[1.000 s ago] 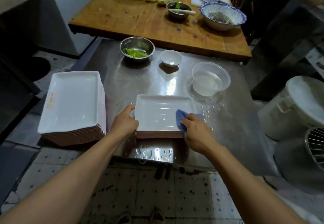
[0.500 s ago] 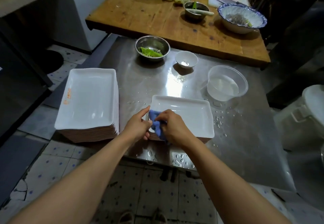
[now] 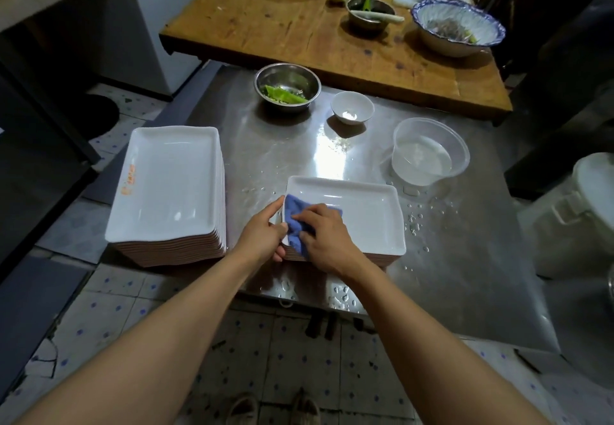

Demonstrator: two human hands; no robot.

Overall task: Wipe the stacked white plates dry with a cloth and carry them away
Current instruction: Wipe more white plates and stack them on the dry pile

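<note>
A short stack of white rectangular plates (image 3: 362, 218) lies on the wet steel table (image 3: 465, 275), near its front edge. My right hand (image 3: 327, 240) presses a blue cloth (image 3: 295, 222) onto the left end of the top plate, fingers curled over the cloth. My left hand (image 3: 265, 235) grips the left edge of that stack, thumb touching the cloth. A taller stack of white plates (image 3: 166, 185), with an orange mark on the top one, stands at the table's left corner.
Behind the plates are a clear tub of water (image 3: 428, 155), a small white bowl (image 3: 352, 107) and a steel bowl of greens (image 3: 287, 87). A wooden table (image 3: 265, 26) with more bowls lies beyond. A white bucket (image 3: 584, 212) stands right. Water drops dot the steel.
My right hand has drawn the cloth from the plate's right side across to its left end, beside my left hand. The view has shifted so everything sits further right.
</note>
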